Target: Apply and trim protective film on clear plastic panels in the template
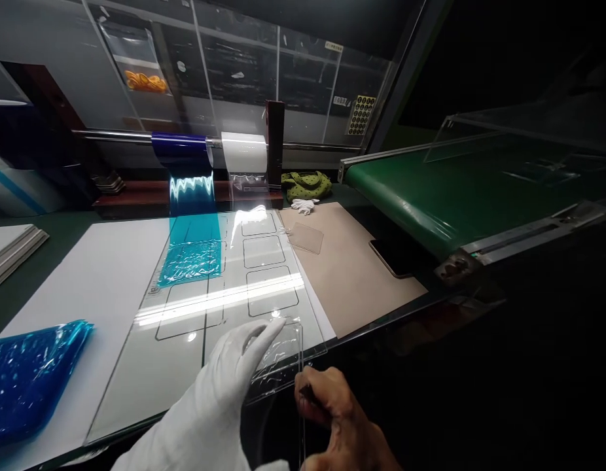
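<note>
1. The gloved left hand (219,383) has its white-covered fingers (264,337) extended and open, resting against a clear plastic sheet (278,353) without closing on it.
2. The bare right hand (335,409) has its fingers (315,392) bent, pinching the sheet's near edge; something small and dark between them is too unclear to name.
3. The sheet is tilted up above the near edge of a glass panel (136,386) marked with rectangular outlines; blue protective film (190,263) lies on its far part.
4. Farther out, a kraft paper sheet (355,275) carries a small clear square (305,237); beyond it sit a blue film roll (180,147) and a white film roll (244,150). A green conveyor belt (430,196) runs along the right, and crumpled blue film (28,383) lies at the left.
</note>
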`<state>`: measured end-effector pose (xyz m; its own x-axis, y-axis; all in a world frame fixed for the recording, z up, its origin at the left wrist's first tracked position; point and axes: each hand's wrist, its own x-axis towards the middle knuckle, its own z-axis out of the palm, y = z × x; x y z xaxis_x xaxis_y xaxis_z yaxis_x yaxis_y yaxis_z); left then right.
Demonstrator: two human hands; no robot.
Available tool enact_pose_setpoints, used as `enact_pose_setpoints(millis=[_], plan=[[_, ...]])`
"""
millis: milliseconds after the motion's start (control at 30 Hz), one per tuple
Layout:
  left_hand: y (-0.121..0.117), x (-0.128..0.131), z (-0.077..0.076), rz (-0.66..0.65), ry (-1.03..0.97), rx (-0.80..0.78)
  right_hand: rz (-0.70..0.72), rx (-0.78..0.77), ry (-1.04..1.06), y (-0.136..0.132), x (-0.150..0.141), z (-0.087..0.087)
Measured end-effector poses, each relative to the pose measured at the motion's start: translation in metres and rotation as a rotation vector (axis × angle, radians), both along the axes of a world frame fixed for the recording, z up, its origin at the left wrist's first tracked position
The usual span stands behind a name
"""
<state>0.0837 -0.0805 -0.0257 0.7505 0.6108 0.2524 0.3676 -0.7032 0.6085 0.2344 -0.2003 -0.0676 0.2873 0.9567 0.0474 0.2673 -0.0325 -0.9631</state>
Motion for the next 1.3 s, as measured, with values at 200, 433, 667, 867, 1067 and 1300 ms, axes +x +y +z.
enact_pose_setpoints(millis=[200,433,667,867,1067,1300], plan=[[-0.001,0.002,0.024,0.232,0.177,0.239,-0.104,0.173,-0.153,0.009,0.034,0.001],[0.012,-0.019,-0.001,0.299,0.011,-0.182,-0.084,-0.046,-0.872,0.089,0.147,-0.001],[0.003,-0.026,-0.027,-0.158,-0.916,-1.794,-0.033,0.002,-1.024,0.119,0.173,-0.007],[0.000,-0.007,-0.032,-0.182,-1.153,-2.062,0.291,0.344,-1.040,0.103,0.088,0.056],[0.005,0.003,-0.046,-0.392,-1.242,-2.002,0.639,0.441,-1.007,0.113,0.024,0.075],[0.012,0.006,-0.047,-0.489,-1.329,-1.955,0.699,0.354,-1.074,0.123,0.013,0.074]])
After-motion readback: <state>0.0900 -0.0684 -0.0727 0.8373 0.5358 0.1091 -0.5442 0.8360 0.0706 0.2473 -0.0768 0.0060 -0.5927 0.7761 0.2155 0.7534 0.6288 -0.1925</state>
